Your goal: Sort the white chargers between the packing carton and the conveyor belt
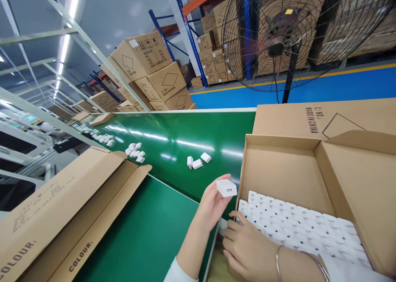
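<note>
My left hand (pixel 212 203) is raised above the near edge of the green conveyor belt, its fingers closed on a white USB wall charger (pixel 227 188) with the port side facing me. My right hand (pixel 244 245), with bracelets at the wrist, rests by the left corner of an open cardboard box (pixel 280 160). Its index finger reaches out near the box rim, the other fingers are loosely bent, and nothing shows in it. Rows of packed white chargers (pixel 291 220) fill the near part of that box. Three loose chargers (pixel 197 164) lie on the belt beyond my left hand.
Further up the belt (pixel 173 129) lie more chargers (pixel 135 152) in clusters. A long open carton (pixel 68 207) stands at the left over a green surface (pixel 136 236). A large fan (pixel 278 42) stands behind the box; stacked cartons (pixel 161 79) and racks rise beyond.
</note>
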